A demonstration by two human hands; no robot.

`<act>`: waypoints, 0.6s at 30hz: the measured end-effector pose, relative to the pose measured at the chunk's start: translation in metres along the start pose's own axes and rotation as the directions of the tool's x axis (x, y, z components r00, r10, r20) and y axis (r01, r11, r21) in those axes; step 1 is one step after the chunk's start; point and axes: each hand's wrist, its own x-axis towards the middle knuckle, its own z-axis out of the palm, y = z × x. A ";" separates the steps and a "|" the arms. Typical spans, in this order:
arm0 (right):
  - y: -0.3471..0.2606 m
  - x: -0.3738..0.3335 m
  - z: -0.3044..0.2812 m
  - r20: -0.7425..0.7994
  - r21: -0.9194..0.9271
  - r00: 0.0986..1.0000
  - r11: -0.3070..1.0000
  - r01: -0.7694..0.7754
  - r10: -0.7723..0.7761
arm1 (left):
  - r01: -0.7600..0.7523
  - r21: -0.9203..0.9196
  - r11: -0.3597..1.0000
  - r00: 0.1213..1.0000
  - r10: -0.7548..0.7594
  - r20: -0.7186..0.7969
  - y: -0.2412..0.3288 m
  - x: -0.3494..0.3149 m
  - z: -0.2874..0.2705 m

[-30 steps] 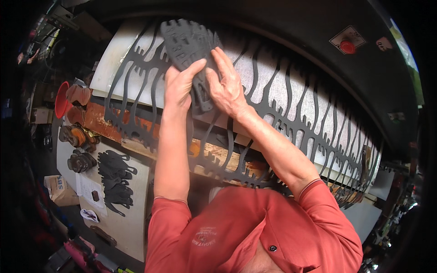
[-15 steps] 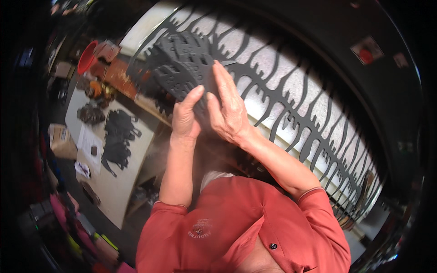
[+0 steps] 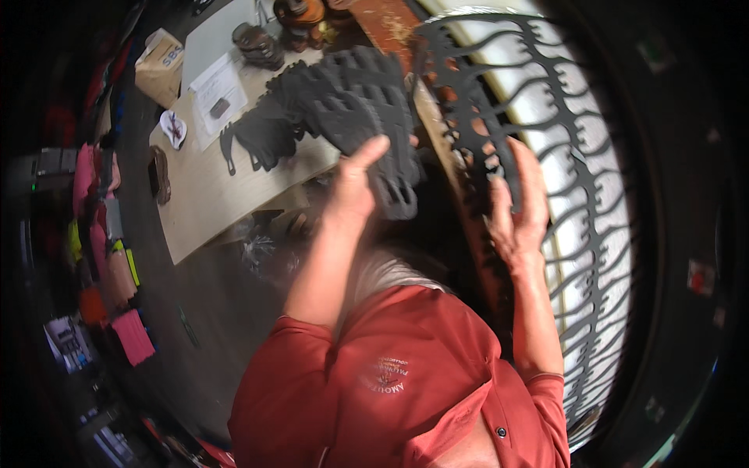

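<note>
My left hand (image 3: 353, 186) is closed on a stack of black slotted cut-out pieces (image 3: 384, 109), thumb on top. The stack is held above the pale table's edge. A pile of similar dark cut-outs (image 3: 261, 139) lies on the table beyond it. My right hand (image 3: 521, 214) pinches a black slotted strip (image 3: 505, 148) between thumb and fingers. That strip is at the left border of a white bed, where a black sheet with wavy cut-out gaps (image 3: 566, 132) is spread. Blur hides where the strip ends.
The pale table (image 3: 187, 222) bears a paper sheet (image 3: 212, 97), a dark lump-like object (image 3: 257, 45), a white oval item (image 3: 173, 129) and a brown shoe-like item (image 3: 160, 175). A brown paper bag (image 3: 160, 69) stands beside it. Pink folded material (image 3: 134, 337) is at the left.
My hands have moved apart; both were together at the stack. The left now carries the stack towards the table pile, while the right has moved to the bed's edge. The view has turned.
</note>
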 end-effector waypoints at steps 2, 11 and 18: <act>0.017 0.005 0.001 -0.043 -0.222 0.998 0.975 0.029 -0.040 | -0.275 0.095 0.957 0.950 0.286 -0.128 0.041 0.004 -0.053; 0.056 -0.019 0.018 0.091 -0.543 0.995 0.840 0.018 0.038 | 0.226 0.859 0.460 0.447 0.734 -0.511 0.176 0.026 -0.321; 0.053 -0.011 0.023 0.134 -0.596 0.990 0.802 0.047 0.042 | 0.833 0.547 0.086 0.456 0.455 -0.765 0.142 0.077 -0.381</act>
